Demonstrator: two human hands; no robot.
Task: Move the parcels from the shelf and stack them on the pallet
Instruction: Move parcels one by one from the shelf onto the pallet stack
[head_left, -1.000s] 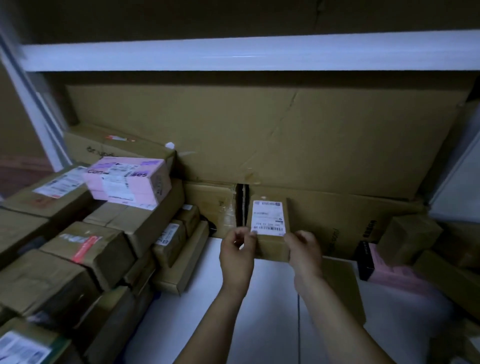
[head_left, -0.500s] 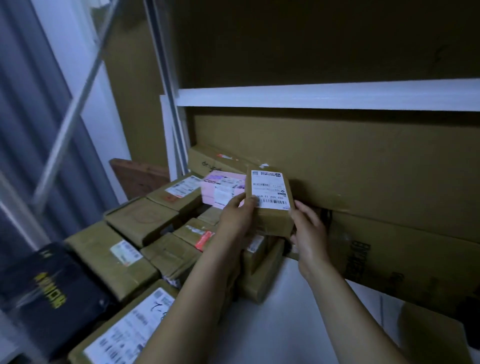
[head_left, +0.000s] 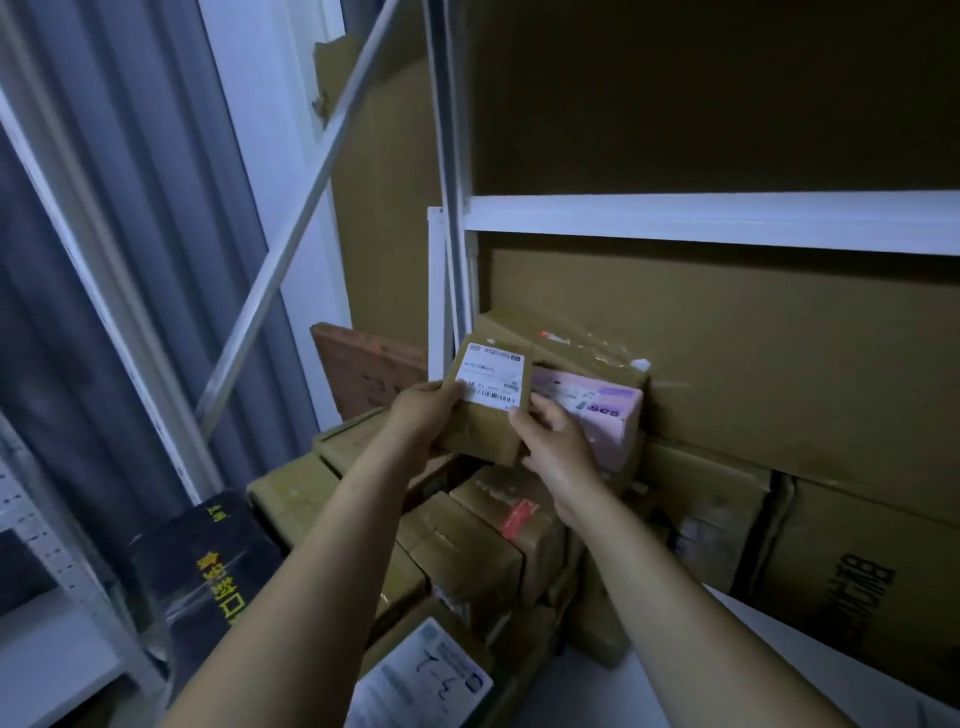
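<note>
1. Head view: a small brown parcel (head_left: 485, 415) is held up in both hands, above the pile of parcels at the left end of the shelf; its white barcode label (head_left: 491, 376) faces the camera, and the box tilts slightly to the right.
2. Left hand (head_left: 423, 410) grips the parcel's left edge, thumb lying on the label's lower left corner, fingers curled round behind.
3. Right hand (head_left: 553, 441) pinches the parcel's right edge; one fingertip sits at the label's lower right corner, the other fingers wrap round the side.
4. Just right of the held parcel and partly hidden by it lies a pink parcel (head_left: 597, 415) on top of the pile; whether the two touch I cannot tell.
5. Below the hands sit stacked brown parcels; one bears red tape (head_left: 514, 519); nearer, at the bottom edge, another carries a big white label (head_left: 426, 680) with handwriting.
6. Behind the pink parcel a taped brown box (head_left: 566, 345) leans against a large cardboard sheet (head_left: 753, 364) that lines the far side of the shelf; lower right stands a large carton (head_left: 857, 587) with dark printed characters.
7. A white shelf beam (head_left: 727, 221) runs across above the cardboard; it meets a white upright post (head_left: 449, 208) at its left end.
8. Farther left: a diagonal metal brace (head_left: 291, 228), a reddish-brown board (head_left: 369, 374) standing on edge, and near left a black package (head_left: 208, 566) with yellow characters.
</note>
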